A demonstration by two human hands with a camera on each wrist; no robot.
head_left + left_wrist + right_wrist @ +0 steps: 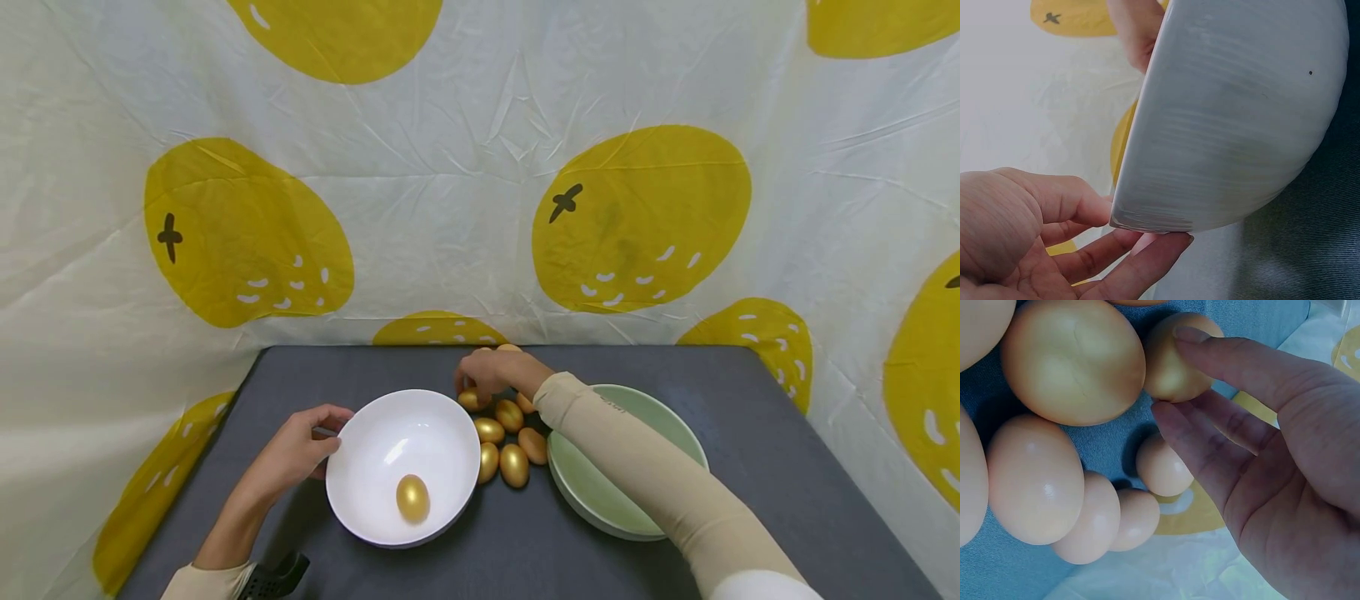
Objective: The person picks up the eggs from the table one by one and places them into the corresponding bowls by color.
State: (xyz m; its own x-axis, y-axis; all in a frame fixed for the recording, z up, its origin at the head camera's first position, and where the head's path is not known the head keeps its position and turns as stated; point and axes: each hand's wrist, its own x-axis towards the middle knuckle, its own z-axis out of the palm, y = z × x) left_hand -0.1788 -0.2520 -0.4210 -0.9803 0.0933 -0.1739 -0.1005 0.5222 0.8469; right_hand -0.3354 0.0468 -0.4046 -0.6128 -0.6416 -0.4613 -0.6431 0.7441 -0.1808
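Observation:
My left hand [303, 446] holds the rim of a white bowl [360, 442], thumb at the lip and fingers against the outer wall, as the left wrist view shows. One golden egg [412, 498] lies inside the bowl. At the far side of the egg cluster, my right hand [495, 372] pinches another golden egg [1175, 369] between thumb and fingertips. Beside that egg is a larger-looking golden egg [1072, 362] in the right wrist view. Several brown eggs [1035, 481] lie close by on the cloth.
A green bowl [577, 487] stands on the right, with my right sleeve [637, 450] crossing over it. More golden eggs [514, 465] lie between the two bowls. Behind the dark tabletop [337, 371] hangs a white curtain [450, 225] with yellow fruit shapes.

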